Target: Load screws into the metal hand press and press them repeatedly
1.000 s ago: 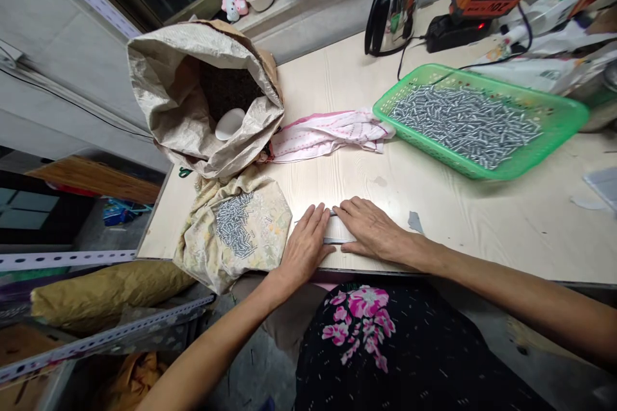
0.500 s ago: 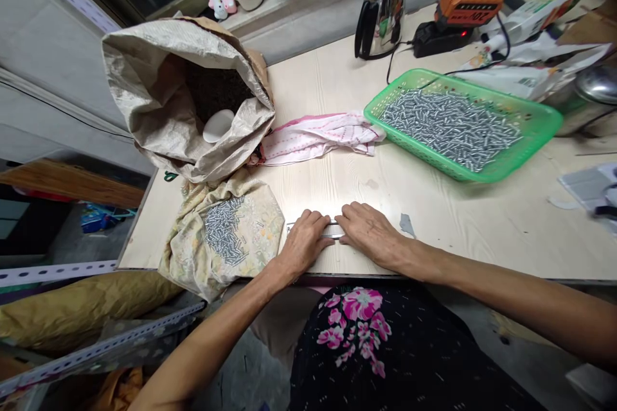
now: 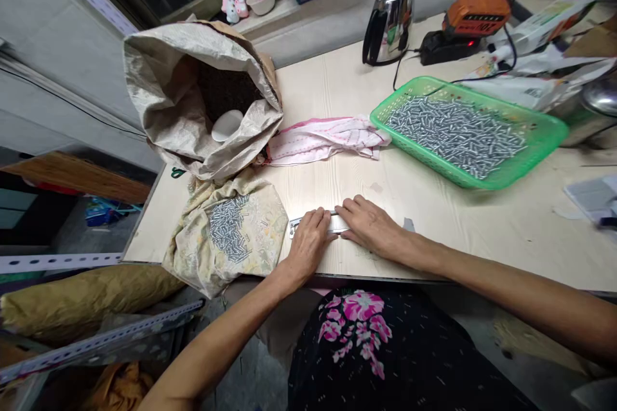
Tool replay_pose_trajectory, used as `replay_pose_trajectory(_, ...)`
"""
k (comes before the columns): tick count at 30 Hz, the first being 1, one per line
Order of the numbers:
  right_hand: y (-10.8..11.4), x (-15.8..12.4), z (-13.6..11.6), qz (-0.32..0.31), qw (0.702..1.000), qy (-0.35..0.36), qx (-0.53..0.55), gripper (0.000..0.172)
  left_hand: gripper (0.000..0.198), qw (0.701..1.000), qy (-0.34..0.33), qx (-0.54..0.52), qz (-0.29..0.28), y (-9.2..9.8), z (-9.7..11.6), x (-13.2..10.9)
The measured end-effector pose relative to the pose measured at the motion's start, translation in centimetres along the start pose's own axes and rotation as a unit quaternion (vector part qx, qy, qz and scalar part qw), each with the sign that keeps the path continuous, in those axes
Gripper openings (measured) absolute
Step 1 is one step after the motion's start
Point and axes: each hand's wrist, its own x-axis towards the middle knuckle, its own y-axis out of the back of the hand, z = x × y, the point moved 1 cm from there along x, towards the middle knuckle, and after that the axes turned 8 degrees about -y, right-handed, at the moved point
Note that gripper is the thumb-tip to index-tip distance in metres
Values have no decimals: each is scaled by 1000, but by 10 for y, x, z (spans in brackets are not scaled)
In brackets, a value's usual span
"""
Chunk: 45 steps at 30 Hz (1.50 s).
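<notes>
A flat silver metal bar (image 3: 338, 223) with raised edges lies on the table near its front edge. My left hand (image 3: 310, 241) is closed over its left part, fingers on the far side and thumb on the near side. The bar's left end sticks out past that hand and shows a small fitting. My right hand (image 3: 370, 228) grips the right part the same way and hides that end. To the left, a patterned cloth (image 3: 270, 212) carries a pile of small metal pins (image 3: 229, 228).
A green basket (image 3: 434, 157) full of similar pins stands at the right. Behind the cloth sits an open sack (image 3: 159, 70) with a white scoop (image 3: 226, 125) inside. A pink-and-white towel (image 3: 328, 140), a kettle (image 3: 390, 19) and an orange battery (image 3: 477, 15) are farther back.
The view has shifted slightly, so the scene sits a little farther right and lower. More of the bar's left end shows beside my left hand. Both hands stay on the bar.
</notes>
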Motion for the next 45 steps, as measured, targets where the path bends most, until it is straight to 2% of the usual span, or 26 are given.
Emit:
replay_pose_trajectory(2,6,1,9,-4,1000,12,12,45,36,999,-18,18,47,-7,11,-10)
replay_pose_trajectory(3,8,2,14,-11,1000,18,19,49,38,997,-30,22,60,-11,17,-14)
replay_pose_trajectory(6,9,9,26,-21,1000,12,13,33,42,996,-53,9,68,-21,36,-25)
replay_pose_trajectory(9,5,22,35,-13,1000,7,-6,18,46,997,-42,-21,63,-25,47,-30)
replay_pose_trajectory(13,7,47,48,-7,999,38,1,16,45,995,-30,-68,62,-24,51,-34)
replay_pose_trajectory(15,12,57,46,-7,999,27,-16,14,48,994,-29,-85,65,-22,51,-34)
replay_pose_trajectory(18,20,63,19,3,999,38,-20,11,53,992,-34,-93,72,-21,51,-34)
replay_pose_trajectory(20,19,63,-12,-4,994,107,-6,15,56,992,-41,-99,71,-23,51,-35)
replay_pose_trajectory(23,4,64,-57,-60,970,233,-14,7,53,992,-19,-104,63,-29,50,-38)
replay_pose_trajectory(24,-3,64,-69,-72,962,263,-20,9,50,993,-6,-104,56,-31,50,-40)
replay_pose_trajectory(27,-22,71,-89,-69,950,303,-24,12,47,995,23,-96,25,-39,51,-43)
replay_pose_trajectory(29,-26,79,-97,-59,949,310,-4,12,48,995,26,-94,17,-40,54,-43)
replay_pose_trajectory(32,-10,88,-98,-4,960,272,73,16,47,995,-8,-94,46,-35,52,-42)
replay_pose_trajectory(34,19,87,-85,81,964,218,127,17,43,992,-48,-67,97,-25,41,-45)
replay_pose_trajectory(36,59,76,-57,185,958,166,145,17,34,985,-47,-9,169,-11,18,-50)
replay_pose_trajectory(38,103,60,-16,289,945,111,109,19,28,974,18,57,218,5,-15,-59)
replay_pose_trajectory(40,138,44,27,363,931,11,26,22,28,975,79,107,180,20,-47,-68)
replay_pose_trajectory(42,157,31,60,357,927,-95,-61,31,26,980,100,132,111,31,-72,-76)
replay_pose_trajectory(44,155,18,71,339,922,-153,-103,38,26,987,87,125,55,37,-87,-82)
replay_pose_trajectory(45,146,11,69,330,925,-157,-100,38,28,989,81,117,41,37,-93,-85)
